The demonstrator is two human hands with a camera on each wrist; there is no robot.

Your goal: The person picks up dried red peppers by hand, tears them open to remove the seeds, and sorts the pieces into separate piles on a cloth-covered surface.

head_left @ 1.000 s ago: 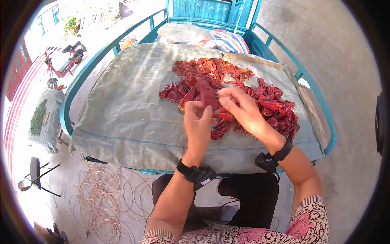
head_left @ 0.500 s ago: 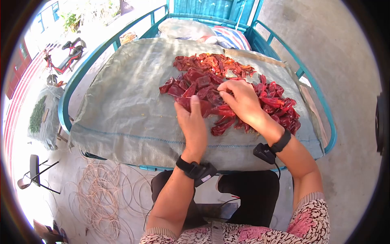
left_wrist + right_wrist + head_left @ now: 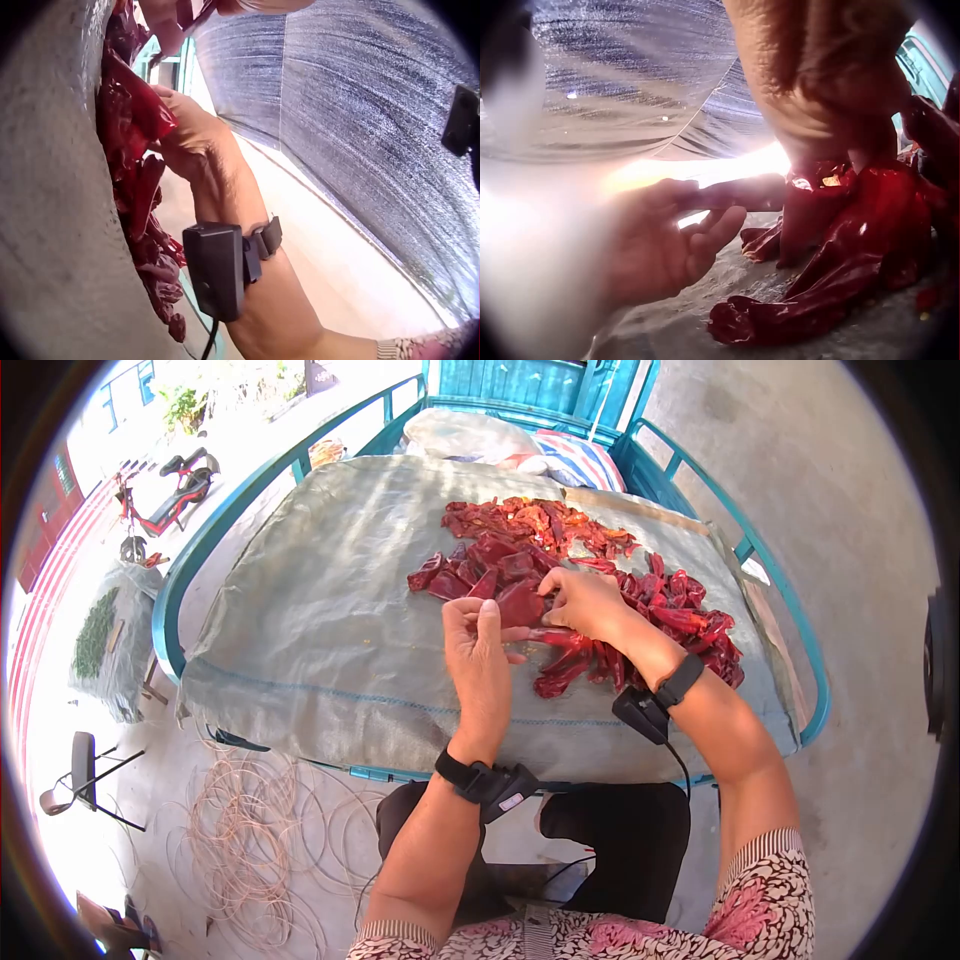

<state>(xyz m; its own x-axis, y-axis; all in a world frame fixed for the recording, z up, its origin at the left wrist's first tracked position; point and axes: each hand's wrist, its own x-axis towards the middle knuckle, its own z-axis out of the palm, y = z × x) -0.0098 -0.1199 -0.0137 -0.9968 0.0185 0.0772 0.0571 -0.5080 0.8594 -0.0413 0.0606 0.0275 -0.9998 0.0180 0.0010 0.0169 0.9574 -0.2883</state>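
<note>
Between the two hands is a dried red pepper (image 3: 521,603), over the near edge of a pepper heap (image 3: 500,555). My right hand (image 3: 595,606) pinches it at its right end with thumb and curled fingers. In the right wrist view an opening with pale bits inside shows in the dark red skin (image 3: 810,206) under those fingertips. On its other side my left hand (image 3: 478,650) holds the pepper's left edge, thumb upright and one finger reaching along below it. More peppers (image 3: 690,620) lie beneath and beside the right hand.
A grey woven sheet (image 3: 320,600) covers the cart bed, framed by teal rails (image 3: 740,510). Flatter, orange-red pepper pieces (image 3: 540,520) form a pile farther back. Sacks (image 3: 470,435) lie behind. Coiled cord (image 3: 240,840) is on the ground at left.
The left hand has turned from lying palm-up under a pepper to a raised thumb at the pepper's edge. The right hand has moved slightly lower, its fingers now on that pepper.
</note>
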